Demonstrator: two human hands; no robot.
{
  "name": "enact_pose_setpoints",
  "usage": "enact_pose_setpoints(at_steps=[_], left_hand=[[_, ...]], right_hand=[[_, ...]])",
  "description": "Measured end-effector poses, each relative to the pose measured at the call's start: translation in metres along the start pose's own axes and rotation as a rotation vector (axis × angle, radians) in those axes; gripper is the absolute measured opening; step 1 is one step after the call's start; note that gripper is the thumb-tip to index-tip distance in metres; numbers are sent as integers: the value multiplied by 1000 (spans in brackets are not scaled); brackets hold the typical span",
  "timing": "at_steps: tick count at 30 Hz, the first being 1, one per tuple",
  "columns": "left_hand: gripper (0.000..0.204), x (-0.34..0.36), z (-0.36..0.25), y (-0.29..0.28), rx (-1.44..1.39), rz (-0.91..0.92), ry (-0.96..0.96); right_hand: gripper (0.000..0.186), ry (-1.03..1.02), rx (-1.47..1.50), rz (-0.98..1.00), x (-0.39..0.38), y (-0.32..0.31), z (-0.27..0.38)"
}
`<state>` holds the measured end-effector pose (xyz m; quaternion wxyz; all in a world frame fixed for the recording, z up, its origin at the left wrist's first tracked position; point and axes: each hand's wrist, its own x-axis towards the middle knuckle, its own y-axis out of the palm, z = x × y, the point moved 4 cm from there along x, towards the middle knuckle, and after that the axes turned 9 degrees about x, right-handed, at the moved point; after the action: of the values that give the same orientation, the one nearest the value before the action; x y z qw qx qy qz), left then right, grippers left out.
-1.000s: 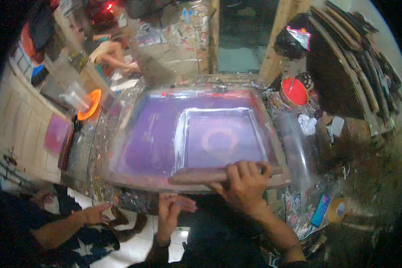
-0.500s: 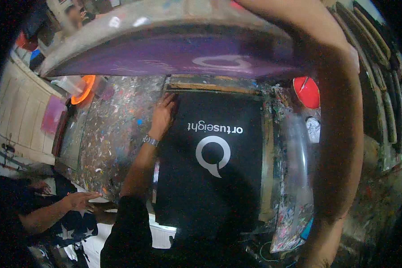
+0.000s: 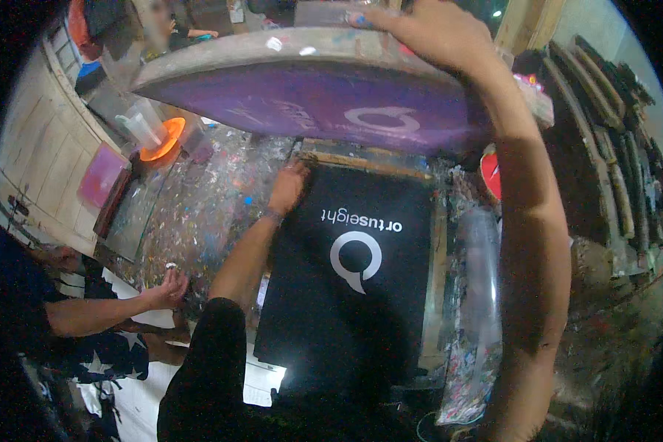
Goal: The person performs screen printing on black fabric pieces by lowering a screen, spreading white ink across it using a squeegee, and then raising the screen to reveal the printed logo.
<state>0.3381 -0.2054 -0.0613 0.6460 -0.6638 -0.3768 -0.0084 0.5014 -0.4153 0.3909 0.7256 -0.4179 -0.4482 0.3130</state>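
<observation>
A black cloth panel [image 3: 302, 295] with white lettering and a white ring-shaped mark lies flat on a board in front of me. My left hand [image 3: 291, 184], with fingers curled, pinches its far left corner. Beyond it a printing screen [image 3: 295, 110] with purple mesh is tilted up, its pale frame [image 3: 221, 57] along the top. My right arm arches up the right side, and my right hand [image 3: 438, 33] is closed over the frame's upper edge. The far side of the screen, where some right-hand fingers may reach, is hidden.
At left a co-worker's hand [image 3: 168, 289] is over the paint-spattered table [image 3: 199, 199]. An orange bowl [image 3: 163, 144] and a clear jug [image 3: 144, 131] stand far left. A red round thing [image 3: 489, 177] and a clear plastic sheet [image 3: 477, 272] lie right. Wooden frames [image 3: 604, 132] lean at far right.
The view has shifted, showing more beyond the screen and my right hand on its frame. My left hand's outstretched fingers have curled at the cloth corner. The co-worker's pointing hand has closed.
</observation>
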Motion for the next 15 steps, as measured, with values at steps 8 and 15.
enact_pose_setpoints(at_steps=[8,15], left_hand=[[43,15,-18,-5,261,-4,85],[31,11,-44,-62,-108,-159,-79]], right_hand=[[90,-91,-16,-30,3,11,1],[84,-51,-43,-14,4,3,9]])
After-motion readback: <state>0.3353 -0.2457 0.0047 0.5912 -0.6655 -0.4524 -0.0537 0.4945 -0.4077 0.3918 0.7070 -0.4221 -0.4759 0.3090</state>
